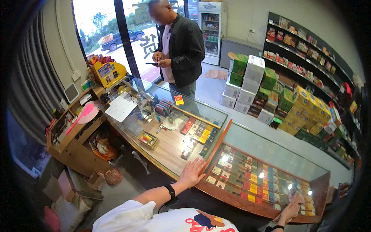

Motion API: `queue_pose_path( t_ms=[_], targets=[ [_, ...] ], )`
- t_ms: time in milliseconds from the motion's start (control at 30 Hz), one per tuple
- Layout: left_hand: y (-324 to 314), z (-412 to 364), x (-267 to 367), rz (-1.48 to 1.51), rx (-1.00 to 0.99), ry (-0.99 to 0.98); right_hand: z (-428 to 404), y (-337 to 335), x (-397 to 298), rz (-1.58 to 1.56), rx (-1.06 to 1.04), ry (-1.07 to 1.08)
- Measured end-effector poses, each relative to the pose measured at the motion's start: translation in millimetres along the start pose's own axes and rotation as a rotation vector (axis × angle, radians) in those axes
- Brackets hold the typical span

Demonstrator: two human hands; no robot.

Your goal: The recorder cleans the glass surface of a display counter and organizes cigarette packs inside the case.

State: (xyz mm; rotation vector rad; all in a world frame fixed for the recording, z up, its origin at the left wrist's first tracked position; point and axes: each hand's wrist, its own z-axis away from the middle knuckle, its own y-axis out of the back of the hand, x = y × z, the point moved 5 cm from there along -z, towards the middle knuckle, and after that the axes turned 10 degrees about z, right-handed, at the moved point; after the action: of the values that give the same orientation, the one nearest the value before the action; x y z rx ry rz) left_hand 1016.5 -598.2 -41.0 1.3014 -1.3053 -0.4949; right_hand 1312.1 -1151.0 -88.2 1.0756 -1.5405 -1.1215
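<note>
My left hand (192, 174) lies flat on the near edge of the glass display counter (162, 171), fingers spread, beside the wooden strip where two cases meet. At the lower right, my right hand (290, 211) is on the glass of the wood-framed display case (237, 192), on or against a pinkish cloth (297, 199); whether its fingers grip the cloth is unclear. Rows of cigarette packs (253, 188) show under the glass. A red and yellow pack (179, 100) sits on the counter's far side. A small box of lighters (148, 139) is near the counter's left part.
Across the counter stands a person (185, 52) in a dark jacket, holding a phone (152, 63). Stacked cartons (250, 84) and stocked shelves (301, 49) are beyond, at right. A wooden desk (78, 150) with a pink fly swatter (78, 120) stands at left; a woven bag (113, 176) is on the floor.
</note>
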Motion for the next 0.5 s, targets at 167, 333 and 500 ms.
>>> queue_pose_path(
  t_ms=[167,333,500],
  targets=[
    [-5.5,-0.5,-21.1,0.033,-0.005,0.011,43.1,2.9,-85.2,-0.103,0.086,0.136],
    [1.2,8.8,-22.7,0.087,0.002,0.012,91.8,59.6,-146.3,-0.128,0.025,0.236],
    [5.8,15.7,-23.4,0.08,0.043,-0.048,160.4,114.2,-239.4,-0.417,0.125,0.561]
  ],
)
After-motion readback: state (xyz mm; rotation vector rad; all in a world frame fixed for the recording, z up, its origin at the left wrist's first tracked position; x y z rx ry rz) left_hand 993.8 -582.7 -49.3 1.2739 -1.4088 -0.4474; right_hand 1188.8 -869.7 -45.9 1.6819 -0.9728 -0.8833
